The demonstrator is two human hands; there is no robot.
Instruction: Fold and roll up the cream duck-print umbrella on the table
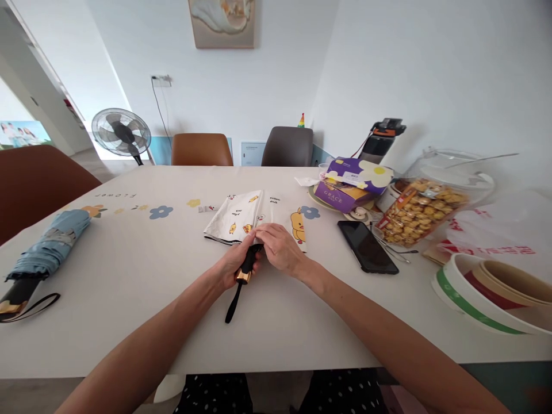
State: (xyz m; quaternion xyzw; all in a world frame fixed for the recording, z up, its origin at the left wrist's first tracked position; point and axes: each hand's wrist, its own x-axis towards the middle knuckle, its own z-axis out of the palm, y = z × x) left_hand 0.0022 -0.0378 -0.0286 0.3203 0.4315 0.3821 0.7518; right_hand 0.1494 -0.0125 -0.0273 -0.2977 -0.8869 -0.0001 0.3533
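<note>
A white folding umbrella (244,215) printed with small yellow ducks lies in the middle of the table (129,241), its canopy spread loosely toward the far side. My left hand (233,265) is closed round its black handle with the gold band, and a black wrist strap trails toward me. My right hand (280,247) rests on the canopy just above the handle, fingers curled and pinching the fabric.
A folded blue umbrella (47,247) lies at the left edge. A black phone (366,247), a bag of snacks (418,210), a purple box (345,184), paper bowls (487,287) and a plastic bag crowd the right side. Chairs and a fan stand beyond.
</note>
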